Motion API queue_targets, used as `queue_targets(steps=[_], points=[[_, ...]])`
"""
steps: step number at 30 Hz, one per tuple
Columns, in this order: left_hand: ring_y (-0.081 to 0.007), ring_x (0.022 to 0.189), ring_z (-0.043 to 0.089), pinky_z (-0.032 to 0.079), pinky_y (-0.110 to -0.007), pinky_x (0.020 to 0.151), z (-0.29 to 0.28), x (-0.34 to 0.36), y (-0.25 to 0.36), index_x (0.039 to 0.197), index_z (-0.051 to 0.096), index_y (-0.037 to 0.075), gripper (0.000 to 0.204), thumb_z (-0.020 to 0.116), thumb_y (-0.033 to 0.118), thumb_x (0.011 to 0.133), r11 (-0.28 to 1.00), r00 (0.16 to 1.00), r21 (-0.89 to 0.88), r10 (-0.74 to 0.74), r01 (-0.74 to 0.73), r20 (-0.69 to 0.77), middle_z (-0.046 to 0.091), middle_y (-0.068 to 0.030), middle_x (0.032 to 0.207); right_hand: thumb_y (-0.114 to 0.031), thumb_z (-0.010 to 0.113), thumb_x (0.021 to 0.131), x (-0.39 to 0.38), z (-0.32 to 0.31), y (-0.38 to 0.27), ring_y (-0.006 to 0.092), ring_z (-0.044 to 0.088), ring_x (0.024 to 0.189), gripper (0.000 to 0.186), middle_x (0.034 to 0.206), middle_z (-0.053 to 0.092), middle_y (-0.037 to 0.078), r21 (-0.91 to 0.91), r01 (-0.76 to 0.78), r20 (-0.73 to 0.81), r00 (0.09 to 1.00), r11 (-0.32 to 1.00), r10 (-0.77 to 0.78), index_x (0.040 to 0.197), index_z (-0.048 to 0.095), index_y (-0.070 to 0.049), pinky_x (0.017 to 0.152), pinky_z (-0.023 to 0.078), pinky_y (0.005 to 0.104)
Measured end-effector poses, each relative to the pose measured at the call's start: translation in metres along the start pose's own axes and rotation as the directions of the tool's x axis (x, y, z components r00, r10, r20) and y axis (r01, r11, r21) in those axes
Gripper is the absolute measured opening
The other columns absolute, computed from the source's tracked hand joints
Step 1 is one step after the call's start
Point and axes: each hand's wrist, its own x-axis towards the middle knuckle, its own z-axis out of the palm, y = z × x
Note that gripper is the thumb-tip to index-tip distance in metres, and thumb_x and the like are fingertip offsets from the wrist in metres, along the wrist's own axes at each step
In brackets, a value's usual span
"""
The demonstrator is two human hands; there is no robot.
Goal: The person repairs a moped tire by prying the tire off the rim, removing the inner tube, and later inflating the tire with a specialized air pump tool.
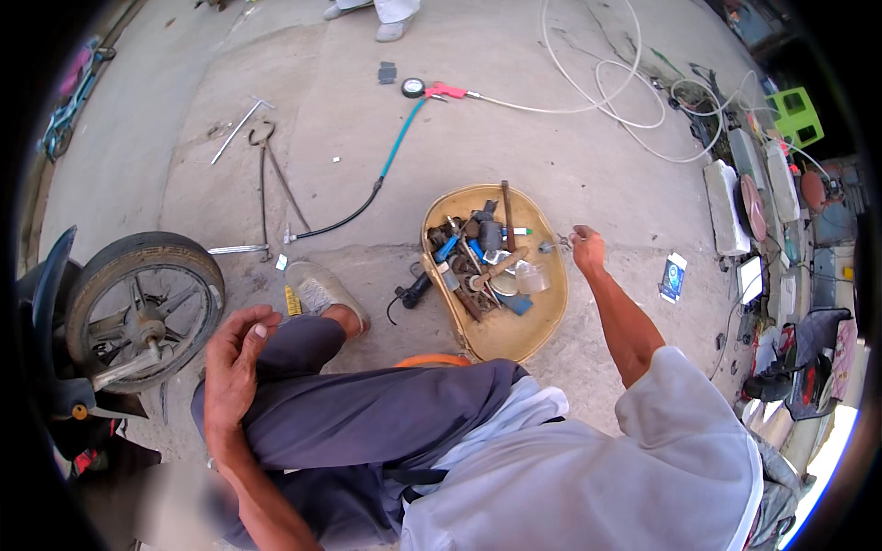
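Observation:
My right hand (587, 249) is closed in a pinch just outside the right rim of a tan tub (530, 342). Something small and greyish shows by its fingertips, too small to name. Inside the tub lie a wooden-handled tool (501, 266), a dark rod (508, 213), a clear plastic cup (532, 277), blue-handled tools and greasy metal parts. Beside my bent knee, my left hand (233, 363) hangs loosely with its thumb apart from its fingers, and nothing shows in it. The motorcycle wheel (147, 312) stands nearest to it.
An air hose with a red inflator gun (446, 90) and gauge (413, 87) stretches across the concrete. Tongs (264, 179) and a T-shaped wrench (237, 130) lie at the far left. A blue-white packet (673, 278) rests at right. Another person's shoe (392, 30) shows at the top.

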Motion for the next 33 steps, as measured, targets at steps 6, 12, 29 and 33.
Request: queue_targets(steps=[6, 12, 29, 33], points=[[-0.0181, 0.103, 0.06, 0.045, -0.03, 0.094, 0.014, 0.014, 0.005, 0.119, 0.056, -0.003, 0.027, 0.054, 0.014, 0.098, 0.997, 0.998, 0.032, 0.066, -0.067, 0.023, 0.066, -0.0123, 0.11, -0.016, 0.061, 0.087, 0.005, -0.026, -0.016, 0.0308, 0.067, 0.096, 0.027, 0.104, 0.069, 0.018, 0.082, 0.043, 0.016, 0.999, 0.996, -0.044, 0.11, 0.068, -0.003, 0.086, 0.051, 0.0389], [-0.0163, 0.094, 0.062, 0.047, -0.029, 0.089, 0.011, 0.001, -0.005, 0.118, 0.058, -0.003, 0.026, 0.051, 0.013, 0.099, 0.995, 0.994, 0.002, 0.102, -0.102, -0.047, 0.067, -0.0107, 0.093, -0.022, 0.061, 0.088, 0.002, -0.012, -0.049, 0.0309, 0.065, 0.091, 0.027, 0.099, 0.067, 0.02, 0.104, 0.114, -0.034, 0.993, 0.988, -0.111, 0.1, 0.069, 0.001, 0.082, 0.05, 0.0385], [-0.0228, 0.063, 0.058, 0.046, -0.034, 0.054, 0.012, -0.111, 0.009, 0.09, 0.067, 0.007, 0.02, 0.065, -0.003, 0.072, 0.726, 0.77, 0.499, 0.617, -0.474, -0.166, 0.056, -0.0046, 0.066, -0.003, 0.058, 0.086, -0.11, 0.076, -0.345, 0.0302, 0.061, 0.094, 0.025, 0.1, 0.062, 0.017, 0.549, 0.635, 0.281, 0.472, 0.544, -0.836, 0.111, 0.058, 0.001, 0.085, 0.048, 0.0364], [-0.0231, 0.07, 0.06, 0.048, -0.034, 0.058, -0.017, -0.106, -0.032, 0.079, 0.06, 0.005, 0.019, 0.061, -0.008, 0.065, 0.767, 0.791, 0.45, 0.582, -0.457, -0.189, 0.058, -0.0061, 0.076, -0.004, 0.06, 0.083, -0.118, 0.176, -0.388, 0.0367, 0.06, 0.104, 0.041, 0.114, 0.059, 0.022, 0.439, 0.687, 0.569, 0.287, 0.58, -0.771, 0.123, 0.053, 0.001, 0.09, 0.048, 0.0426]])
